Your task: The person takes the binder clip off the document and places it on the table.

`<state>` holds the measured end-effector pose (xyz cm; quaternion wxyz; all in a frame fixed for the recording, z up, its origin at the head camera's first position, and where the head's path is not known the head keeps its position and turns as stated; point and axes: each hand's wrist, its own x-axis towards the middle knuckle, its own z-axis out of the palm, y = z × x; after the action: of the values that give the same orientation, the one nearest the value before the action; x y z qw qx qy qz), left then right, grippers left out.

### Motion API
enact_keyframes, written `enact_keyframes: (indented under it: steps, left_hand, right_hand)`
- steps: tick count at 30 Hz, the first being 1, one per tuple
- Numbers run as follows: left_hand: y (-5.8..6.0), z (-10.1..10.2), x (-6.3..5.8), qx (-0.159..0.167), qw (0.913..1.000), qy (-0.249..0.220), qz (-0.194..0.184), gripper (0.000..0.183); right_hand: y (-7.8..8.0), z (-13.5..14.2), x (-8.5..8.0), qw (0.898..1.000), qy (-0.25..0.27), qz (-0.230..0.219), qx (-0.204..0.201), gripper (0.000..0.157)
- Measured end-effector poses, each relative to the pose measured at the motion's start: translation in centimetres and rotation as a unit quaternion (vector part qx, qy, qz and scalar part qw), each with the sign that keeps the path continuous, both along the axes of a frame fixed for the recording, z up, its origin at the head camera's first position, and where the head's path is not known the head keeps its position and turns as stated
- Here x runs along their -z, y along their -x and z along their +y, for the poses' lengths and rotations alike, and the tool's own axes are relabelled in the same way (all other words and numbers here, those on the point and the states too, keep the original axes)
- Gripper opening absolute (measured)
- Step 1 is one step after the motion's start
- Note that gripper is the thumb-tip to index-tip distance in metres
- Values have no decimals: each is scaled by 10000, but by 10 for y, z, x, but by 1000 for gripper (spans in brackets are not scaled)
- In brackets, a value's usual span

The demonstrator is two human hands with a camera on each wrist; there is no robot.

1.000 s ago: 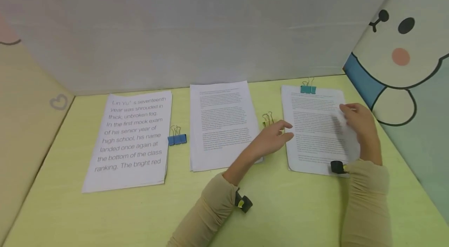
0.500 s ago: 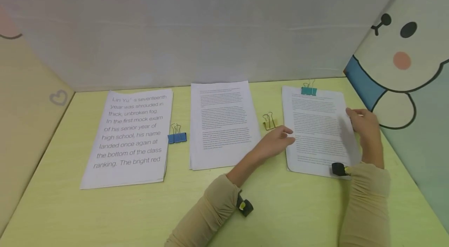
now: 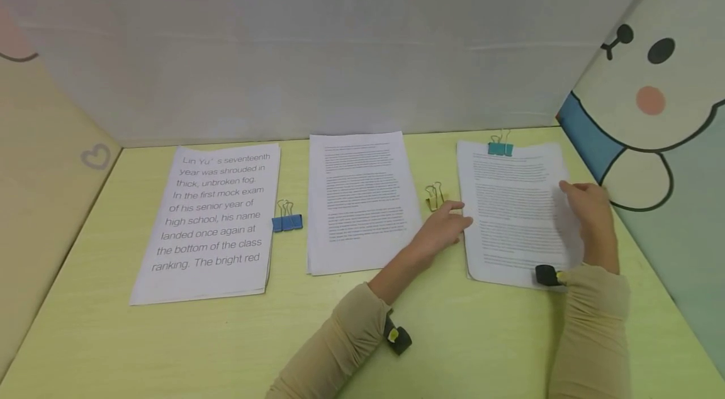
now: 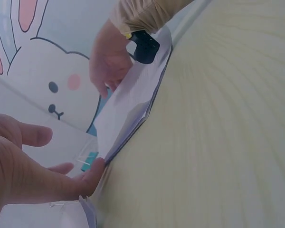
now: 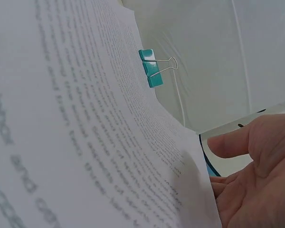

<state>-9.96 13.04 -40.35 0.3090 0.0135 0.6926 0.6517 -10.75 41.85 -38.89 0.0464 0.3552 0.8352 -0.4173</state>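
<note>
A stack of printed paper (image 3: pixel 512 216) lies at the right, with a teal binder clip (image 3: pixel 500 149) on its top edge. My left hand (image 3: pixel 438 236) is at the stack's left side, index finger and thumb apart, fingertips right at the edge. In the left wrist view a finger of that left hand (image 4: pixel 23 166) meets the corner of the paper. At the right side is my right hand (image 5: pixel 261 166); its fingers are partly hidden behind the paper's edge while the thumb stands apart from it. The sheets bow upward along that side.
A gold binder clip (image 3: pixel 435 201) lies just beyond my left hand. A middle paper stack (image 3: pixel 362 197) and a large-print stack (image 3: pixel 206 223) lie to the left, with a blue binder clip (image 3: pixel 287 223) between them. A white wall (image 3: pixel 340 40) rises behind the table.
My right hand has moved from over the sheets to their right edge, which now bows up. My left fingers have drawn back slightly to the left edge.
</note>
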Motion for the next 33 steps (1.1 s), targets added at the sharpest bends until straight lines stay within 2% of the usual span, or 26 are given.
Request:
enact_keyframes:
  steps: [6,11,14,21,28,33]
  left_hand:
    - [2,1,-1,-251,9991,-208,-277,43]
    - [2,2,-3,-402,9944,-679,-697,50]
    - [1,3,-3,-293,9922,-887,-831,54]
    - [0,2,-1,160,9918,-1043,-717,51]
    - [0,-1,-3,211,9913,-1168,-577,49]
    - [2,-2,-4,236,9915,-1161,-543,46]
  right_hand:
    - [-4,0,-1,9988,-396,31,-299,63]
    - [0,-6,-7,9979,-567,272,-147,55]
    - [1,-11,-13,9977,-488,458,-47,54]
    - [2,-21,-24,9963,-427,750,59,52]
    - [1,-34,-44,9954,-251,901,198,51]
    - [-3,-46,-60,9925,-45,1204,205,46]
